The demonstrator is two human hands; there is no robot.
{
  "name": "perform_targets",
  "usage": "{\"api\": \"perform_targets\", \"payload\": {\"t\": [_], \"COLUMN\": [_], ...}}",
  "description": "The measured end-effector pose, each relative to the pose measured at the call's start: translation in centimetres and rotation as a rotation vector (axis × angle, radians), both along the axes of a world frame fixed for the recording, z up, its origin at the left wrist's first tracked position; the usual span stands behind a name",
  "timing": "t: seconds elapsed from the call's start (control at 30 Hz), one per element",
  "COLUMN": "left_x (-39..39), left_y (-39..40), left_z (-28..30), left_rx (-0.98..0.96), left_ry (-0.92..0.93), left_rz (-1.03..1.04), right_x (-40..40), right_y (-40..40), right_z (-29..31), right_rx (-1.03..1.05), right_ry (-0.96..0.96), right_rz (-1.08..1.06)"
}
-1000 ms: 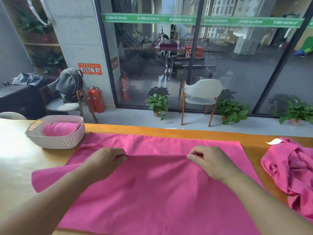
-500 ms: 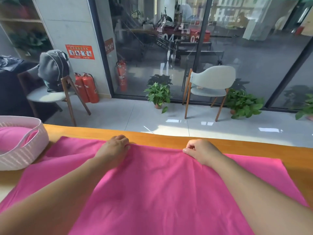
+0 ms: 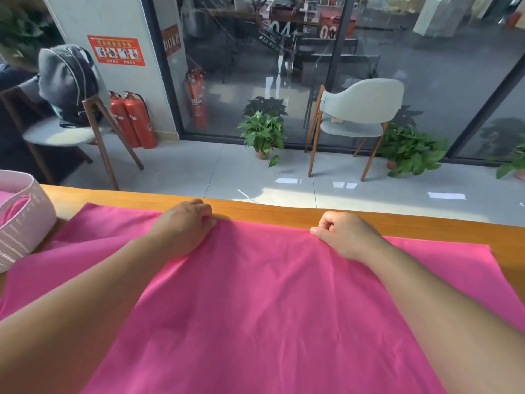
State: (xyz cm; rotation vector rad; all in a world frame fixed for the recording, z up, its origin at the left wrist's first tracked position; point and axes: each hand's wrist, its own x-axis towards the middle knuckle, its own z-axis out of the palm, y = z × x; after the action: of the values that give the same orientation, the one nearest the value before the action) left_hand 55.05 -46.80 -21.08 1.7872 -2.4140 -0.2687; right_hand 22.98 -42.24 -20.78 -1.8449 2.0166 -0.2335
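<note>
A large pink cloth (image 3: 264,302) lies spread over the wooden table (image 3: 284,209), folded so that its upper layer reaches the far edge. My left hand (image 3: 184,226) pinches the cloth's far edge left of centre, fingers curled. My right hand (image 3: 345,233) pinches the same edge right of centre, thumb pressed against curled fingers. Both forearms stretch across the cloth from the near side.
A white woven basket (image 3: 25,223) holding pink fabric stands at the table's left edge. Beyond the table are a tiled floor, a grey chair (image 3: 358,109), potted plants (image 3: 262,132), red fire extinguishers (image 3: 133,120) and a glass wall.
Both hands have carried the cloth's edge away from me, from the middle of the cloth to the far edge of the table. The camera has tilted down and leaned forward.
</note>
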Motion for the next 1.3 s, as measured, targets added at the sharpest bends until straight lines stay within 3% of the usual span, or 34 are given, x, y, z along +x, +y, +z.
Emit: {"api": "perform_targets", "payload": {"t": [0.1,0.17,0.23,0.3,0.4,0.53,0.9,1.3], "left_x": [-0.6,-1.1,-2.1,-2.8,-2.9,-2.5,-0.3,1.9], "left_y": [1.2,3.4,6.7,10.1,14.3,17.2,33.6,39.2], "left_z": [-0.3,0.0,0.0,-1.1,-2.7,-2.6,-2.7,-2.5], "left_rx": [-0.136,-0.317,-0.414,-0.361,-0.132,0.014,0.02,0.031], "left_ry": [-0.077,-0.071,0.036,0.088,-0.028,-0.119,-0.118,-0.074], "left_rz": [0.031,0.013,-0.062,-0.156,-0.204,-0.184,-0.157,-0.146], "right_x": [1.1,2.1,4.0,5.9,6.7,6.7,8.7,11.0], "right_y": [0.8,2.5,5.3,8.8,12.6,15.2,30.8,36.9], "right_z": [1.1,1.6,1.1,-0.2,-2.3,-2.6,-3.6,-3.5], "right_rx": [-0.034,-0.235,-0.418,-0.359,-0.112,-0.126,-0.202,-0.195], "right_ry": [0.208,0.346,0.265,0.167,0.149,0.16,0.2,0.262], "right_rz": [0.033,0.075,0.108,0.17,0.242,0.25,0.276,0.259]}}
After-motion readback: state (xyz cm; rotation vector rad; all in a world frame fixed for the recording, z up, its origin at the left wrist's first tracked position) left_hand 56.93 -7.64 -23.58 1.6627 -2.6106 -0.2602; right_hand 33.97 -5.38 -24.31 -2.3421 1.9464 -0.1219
